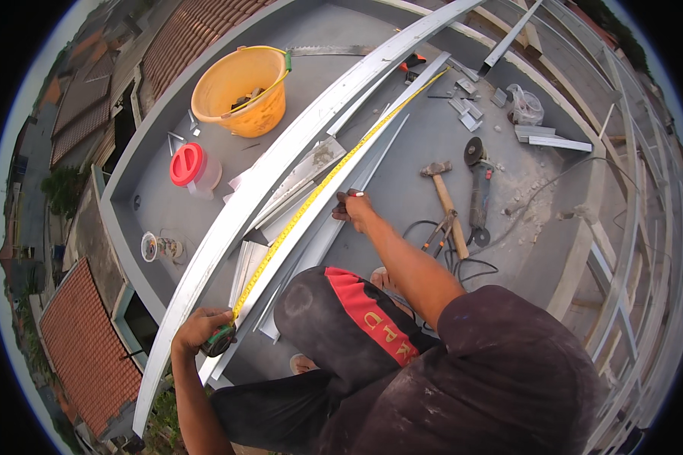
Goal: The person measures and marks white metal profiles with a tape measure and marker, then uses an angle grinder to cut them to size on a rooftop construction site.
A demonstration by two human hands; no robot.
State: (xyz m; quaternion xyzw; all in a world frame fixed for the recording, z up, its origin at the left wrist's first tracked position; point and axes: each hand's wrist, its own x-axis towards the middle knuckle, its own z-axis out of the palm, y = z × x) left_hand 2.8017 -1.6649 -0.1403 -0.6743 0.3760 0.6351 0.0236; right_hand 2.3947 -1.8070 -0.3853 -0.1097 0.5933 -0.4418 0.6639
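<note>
Here the left hand (202, 330) is closed around the case of a tape measure (220, 341), pinning it near the close end of a long metal profile (296, 227), apparently so the yellow tape blade (334, 171) stays taut and flat along the metal. The blade runs away from that hand up the strip, past the right hand (354, 210), toward the far end of the profile. The right hand rests on the profile about midway along the blade, fingers curled round what looks like a small marker with a red and white tip; exactly how it grips is hard to tell. It presses down just beside the blade, seemingly to steady the strip at that spot.

The profile is pale grey, thin and folded lengthwise, one of several similar strips lying side by side between the hands. A broader curved beam (281, 159) lies just beyond the left hand. Right of the right hand lie a hammer (446, 205), an angle grinder (479, 193) and pliers (438, 235). Beyond the beam stand an orange bucket (243, 91) and a red-lidded jug (192, 168)
</note>
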